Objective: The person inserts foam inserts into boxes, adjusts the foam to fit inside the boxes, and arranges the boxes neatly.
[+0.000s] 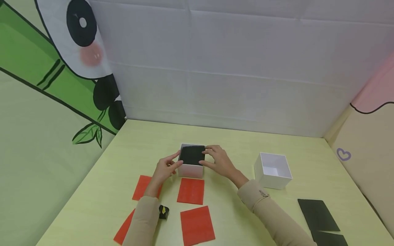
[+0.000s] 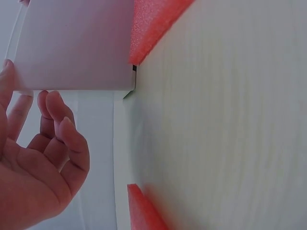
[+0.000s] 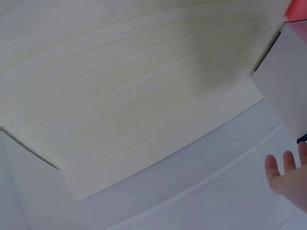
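A white box (image 1: 191,171) stands in the middle of the table, with a black foam sheet (image 1: 192,155) lying across its opening. My left hand (image 1: 164,169) is at the box's left side, thumb and index finger at the sheet's left edge. In the left wrist view its other fingers (image 2: 72,143) bend loosely beside the box wall. From the right, my right hand (image 1: 219,160) touches the sheet's right edge, thumb near the front corner and fingers farther back. A black corner shows at its fingertips (image 3: 302,148) in the right wrist view.
A second white box (image 1: 273,171), open at the top, stands to the right. Black sheets (image 1: 318,214) lie at the right front. Several red foam sheets (image 1: 191,191) lie in front and at left, partly under my left arm. A small black and yellow item (image 1: 163,212) sits beside the left sleeve.
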A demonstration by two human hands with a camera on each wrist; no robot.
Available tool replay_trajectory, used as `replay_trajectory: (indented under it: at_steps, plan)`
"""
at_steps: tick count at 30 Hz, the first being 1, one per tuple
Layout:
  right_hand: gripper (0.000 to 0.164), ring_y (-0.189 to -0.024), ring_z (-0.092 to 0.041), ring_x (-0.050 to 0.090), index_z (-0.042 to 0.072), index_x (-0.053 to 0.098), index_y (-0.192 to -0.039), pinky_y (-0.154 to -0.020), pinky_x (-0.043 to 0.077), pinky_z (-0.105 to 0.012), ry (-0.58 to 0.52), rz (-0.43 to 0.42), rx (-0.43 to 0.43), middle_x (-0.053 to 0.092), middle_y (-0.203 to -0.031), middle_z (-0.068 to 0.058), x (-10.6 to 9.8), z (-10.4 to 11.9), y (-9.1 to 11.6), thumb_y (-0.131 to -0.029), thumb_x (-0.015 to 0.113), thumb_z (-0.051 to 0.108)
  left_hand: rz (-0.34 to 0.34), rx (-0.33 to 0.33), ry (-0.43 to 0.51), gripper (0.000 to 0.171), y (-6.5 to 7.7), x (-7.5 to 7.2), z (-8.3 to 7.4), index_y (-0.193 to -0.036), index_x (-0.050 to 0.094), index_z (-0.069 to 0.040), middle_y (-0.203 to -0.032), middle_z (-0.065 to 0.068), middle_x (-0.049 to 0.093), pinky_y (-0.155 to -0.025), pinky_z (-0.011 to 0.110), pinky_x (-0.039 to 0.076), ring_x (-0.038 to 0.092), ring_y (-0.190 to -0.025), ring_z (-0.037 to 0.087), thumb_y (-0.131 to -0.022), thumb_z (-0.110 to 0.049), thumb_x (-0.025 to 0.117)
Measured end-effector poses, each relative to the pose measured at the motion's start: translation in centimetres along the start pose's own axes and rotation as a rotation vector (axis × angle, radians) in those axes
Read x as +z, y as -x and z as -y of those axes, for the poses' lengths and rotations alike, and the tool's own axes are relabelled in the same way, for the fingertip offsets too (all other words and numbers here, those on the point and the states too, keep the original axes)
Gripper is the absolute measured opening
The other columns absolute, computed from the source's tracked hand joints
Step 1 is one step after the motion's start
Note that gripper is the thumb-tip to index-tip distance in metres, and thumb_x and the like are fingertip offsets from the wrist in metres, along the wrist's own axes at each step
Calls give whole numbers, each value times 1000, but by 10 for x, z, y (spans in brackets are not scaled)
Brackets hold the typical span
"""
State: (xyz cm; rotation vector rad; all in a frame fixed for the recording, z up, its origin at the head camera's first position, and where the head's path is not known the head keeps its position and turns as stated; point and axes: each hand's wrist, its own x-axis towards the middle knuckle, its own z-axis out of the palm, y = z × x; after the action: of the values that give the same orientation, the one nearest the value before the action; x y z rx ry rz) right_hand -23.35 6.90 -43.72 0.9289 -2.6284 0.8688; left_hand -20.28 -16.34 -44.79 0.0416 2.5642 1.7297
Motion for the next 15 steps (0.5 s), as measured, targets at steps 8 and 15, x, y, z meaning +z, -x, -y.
replay_trajectory:
  at_steps: [8,15]
  plan:
    - [44,-116,-26,38,9,64,-110,-91,32,-48,114,74,-5,49,-122,-10,3,3,-4,-82,61,42,-13,8,-16,53,-6,2,11,-131,48,-19,-81,16,57,-51,24,40,51,-57,21,-82,-31,65]
    - [48,-123,-26,28,12,64,-112,-94,26,-48,168,155,40,38,-133,-11,6,7,-6,-83,54,50,-16,19,-4,53,-6,2,13,-130,49,-18,-78,16,57,-50,25,39,51,-56,23,-81,-30,65]
